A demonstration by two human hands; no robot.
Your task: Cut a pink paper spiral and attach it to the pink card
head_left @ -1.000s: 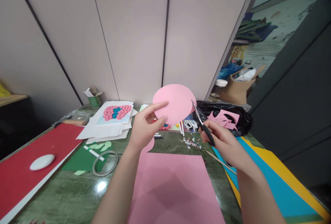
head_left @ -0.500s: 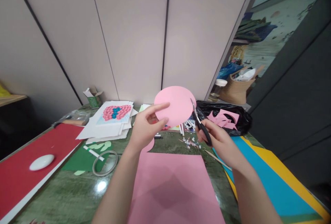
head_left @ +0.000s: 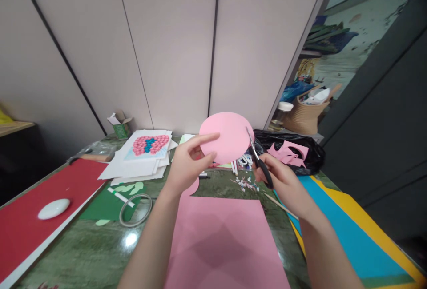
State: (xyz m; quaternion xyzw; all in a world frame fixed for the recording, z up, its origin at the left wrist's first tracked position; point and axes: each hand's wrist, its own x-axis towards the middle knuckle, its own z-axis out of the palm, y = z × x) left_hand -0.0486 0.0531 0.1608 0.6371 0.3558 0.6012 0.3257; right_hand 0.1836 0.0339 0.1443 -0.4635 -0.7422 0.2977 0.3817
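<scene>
A rounded pink paper disc (head_left: 230,133) is raised above the table, its left edge pinched between the thumb and fingers of my left hand (head_left: 188,162). My right hand (head_left: 280,180) grips black-handled scissors (head_left: 258,162), fingers in the loops. The blades lie over the disc's right side, tips pointing up and left. Below both hands a large pink paper sheet (head_left: 223,235) rests on the table. Part of another pink paper piece (head_left: 191,188) shows behind my left wrist.
Pink offcuts (head_left: 290,153) lie on a black plastic bag (head_left: 315,158) at right, above blue sheets (head_left: 347,231). To the left are a tape roll (head_left: 122,218), green paper (head_left: 96,206), a red sheet (head_left: 26,235) and a computer mouse (head_left: 54,209). Paper scraps (head_left: 245,184) lie mid-table.
The pink disc has shifted very slightly down and right. Both hands keep almost the same places, and the scissors stay at the disc's right side.
</scene>
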